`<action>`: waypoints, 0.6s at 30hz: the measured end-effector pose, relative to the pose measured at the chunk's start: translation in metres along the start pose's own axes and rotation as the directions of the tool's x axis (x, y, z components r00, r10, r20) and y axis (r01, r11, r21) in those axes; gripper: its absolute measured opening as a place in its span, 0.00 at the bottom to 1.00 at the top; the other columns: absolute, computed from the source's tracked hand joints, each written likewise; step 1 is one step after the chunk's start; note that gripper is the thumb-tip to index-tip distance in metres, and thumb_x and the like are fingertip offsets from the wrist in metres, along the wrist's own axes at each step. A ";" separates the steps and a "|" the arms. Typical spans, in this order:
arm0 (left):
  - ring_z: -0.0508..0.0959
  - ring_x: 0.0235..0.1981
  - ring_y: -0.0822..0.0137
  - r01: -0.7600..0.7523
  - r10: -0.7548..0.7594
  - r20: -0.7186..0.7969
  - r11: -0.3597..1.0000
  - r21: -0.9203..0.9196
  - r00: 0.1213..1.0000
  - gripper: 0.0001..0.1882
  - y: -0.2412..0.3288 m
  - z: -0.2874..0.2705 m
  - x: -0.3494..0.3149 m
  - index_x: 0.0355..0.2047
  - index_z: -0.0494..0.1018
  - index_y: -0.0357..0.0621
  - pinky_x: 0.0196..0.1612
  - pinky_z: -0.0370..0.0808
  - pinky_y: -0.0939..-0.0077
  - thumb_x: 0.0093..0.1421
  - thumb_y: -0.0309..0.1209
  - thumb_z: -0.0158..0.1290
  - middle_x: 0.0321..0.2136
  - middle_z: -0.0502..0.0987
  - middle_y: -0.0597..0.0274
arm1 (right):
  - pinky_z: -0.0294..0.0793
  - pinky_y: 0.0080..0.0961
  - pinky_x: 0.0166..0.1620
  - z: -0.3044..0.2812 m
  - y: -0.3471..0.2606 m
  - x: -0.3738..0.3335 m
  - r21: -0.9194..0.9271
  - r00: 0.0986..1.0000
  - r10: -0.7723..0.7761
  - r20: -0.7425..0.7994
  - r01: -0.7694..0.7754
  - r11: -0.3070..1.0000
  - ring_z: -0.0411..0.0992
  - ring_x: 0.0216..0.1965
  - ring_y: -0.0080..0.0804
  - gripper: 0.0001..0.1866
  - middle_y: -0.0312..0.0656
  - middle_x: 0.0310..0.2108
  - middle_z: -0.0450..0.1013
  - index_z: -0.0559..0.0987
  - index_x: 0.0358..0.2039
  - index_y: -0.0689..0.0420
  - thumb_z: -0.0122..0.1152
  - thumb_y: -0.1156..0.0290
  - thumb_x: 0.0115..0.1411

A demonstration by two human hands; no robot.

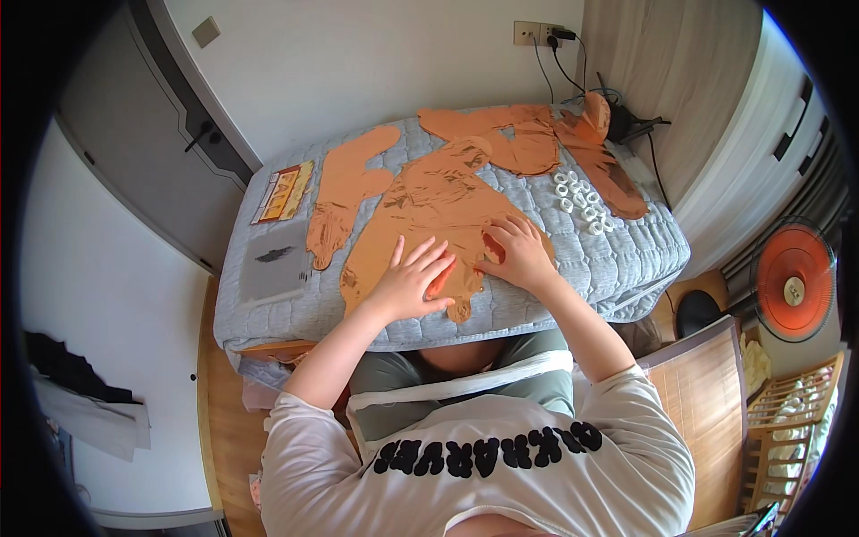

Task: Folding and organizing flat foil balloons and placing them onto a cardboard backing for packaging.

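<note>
A large orange-brown flat cut-out (420, 215), with darker streaks and rounded outlines, lies on the quilted bed in front of me. My left hand (413, 282) rests on its near part, fingers spread. To the right, my right hand (517, 255) lies on the same piece with its fingers bent and the thumb apart. Reddish patches show on the surface beside both palms; I cannot tell whether they are reflections or something separate. A narrower cut-out (344, 188) of the same colour is on the left. Another such piece (528, 143) sits farther back.
White rings (582, 204), several together, lie at the right beside a streaked brown piece (608, 179). On the left are a colourful card (284, 192) and a grey sheet (273, 266). A fan (793, 288) stands right of the bed (644, 246); cables hang from the wall socket (528, 34).
</note>
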State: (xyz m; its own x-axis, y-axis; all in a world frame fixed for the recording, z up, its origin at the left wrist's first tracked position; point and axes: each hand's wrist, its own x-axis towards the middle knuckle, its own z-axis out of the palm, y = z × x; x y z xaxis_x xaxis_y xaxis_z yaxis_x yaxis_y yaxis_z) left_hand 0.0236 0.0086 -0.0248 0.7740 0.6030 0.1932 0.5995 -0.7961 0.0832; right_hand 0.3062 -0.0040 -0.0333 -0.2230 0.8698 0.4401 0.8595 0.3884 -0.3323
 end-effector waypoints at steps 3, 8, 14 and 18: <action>0.60 0.72 0.58 -0.067 0.077 -0.097 0.993 0.098 0.992 0.40 0.014 0.000 -0.003 0.67 0.66 0.55 0.72 0.43 0.31 0.58 0.56 0.59 0.69 0.64 0.59 | 0.56 0.49 0.70 0.000 0.001 -0.001 0.001 1.000 0.000 -0.010 0.000 1.000 0.61 0.67 0.48 0.37 0.42 0.60 0.72 0.78 0.57 0.53 0.73 0.46 0.50; 0.68 0.66 0.64 -0.080 0.094 -0.188 0.993 0.084 0.978 0.33 0.028 0.011 -0.008 0.63 0.71 0.54 0.72 0.49 0.37 0.61 0.52 0.58 0.62 0.72 0.64 | 0.57 0.48 0.70 0.000 0.000 0.000 0.020 1.000 -0.007 -0.002 0.007 1.000 0.62 0.67 0.48 0.37 0.42 0.60 0.72 0.78 0.56 0.54 0.74 0.48 0.49; 0.69 0.66 0.63 -0.075 0.081 -0.156 0.996 0.040 0.984 0.33 0.026 0.017 -0.008 0.64 0.70 0.54 0.71 0.48 0.33 0.61 0.51 0.59 0.63 0.71 0.64 | 0.59 0.47 0.69 -0.004 -0.003 0.000 0.024 0.998 -0.029 -0.048 0.031 0.999 0.63 0.66 0.46 0.35 0.42 0.58 0.73 0.79 0.55 0.53 0.75 0.50 0.49; 0.69 0.66 0.62 -0.053 0.050 -0.129 0.998 -0.022 0.990 0.34 0.028 0.010 -0.007 0.65 0.69 0.54 0.72 0.47 0.33 0.60 0.51 0.60 0.63 0.71 0.64 | 0.65 0.44 0.64 -0.010 -0.001 0.000 0.155 0.984 -0.038 -0.174 0.065 0.986 0.70 0.59 0.46 0.26 0.41 0.52 0.77 0.81 0.51 0.54 0.73 0.57 0.53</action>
State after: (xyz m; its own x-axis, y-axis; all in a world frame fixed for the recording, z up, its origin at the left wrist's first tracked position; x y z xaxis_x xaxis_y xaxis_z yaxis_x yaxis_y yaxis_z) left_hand 0.0370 -0.0177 -0.0338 0.7701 0.5511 0.3214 0.5531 -0.8278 0.0941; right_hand 0.3104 -0.0077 -0.0249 -0.1718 0.7883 0.5908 0.7611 0.4869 -0.4285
